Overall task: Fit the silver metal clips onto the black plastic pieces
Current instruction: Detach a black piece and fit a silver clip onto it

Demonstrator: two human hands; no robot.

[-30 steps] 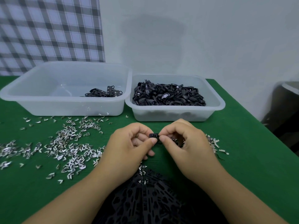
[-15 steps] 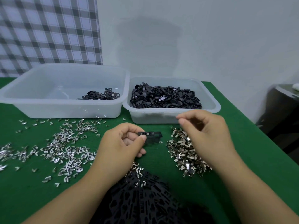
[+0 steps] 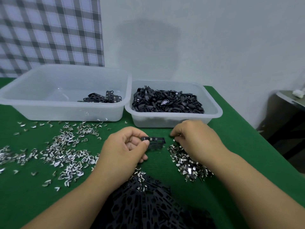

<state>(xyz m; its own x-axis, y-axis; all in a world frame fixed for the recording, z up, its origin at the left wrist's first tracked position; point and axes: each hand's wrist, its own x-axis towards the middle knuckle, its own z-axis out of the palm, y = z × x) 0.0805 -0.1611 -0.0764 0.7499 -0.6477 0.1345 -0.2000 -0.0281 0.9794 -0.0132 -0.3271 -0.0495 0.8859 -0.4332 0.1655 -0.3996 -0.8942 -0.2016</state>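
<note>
A flat, slotted black plastic piece [image 3: 154,141] is pinched at its left end between the thumb and curled fingers of the left hand [image 3: 125,146], above the green felt table [image 3: 231,146]. The right hand [image 3: 196,139] is laid, fingers curled down, on the far edge of a heap of silver metal clips [image 3: 189,166]; whether a clip is gripped cannot be told. Scattered silver clips [image 3: 66,151] lie to the left, and a pile of black plastic strips [image 3: 148,207] lies nearest. At the far side, a large translucent plastic tub [image 3: 49,111] holds few black parts, and a smaller translucent tub [image 3: 165,121] to its right is well filled.
</note>
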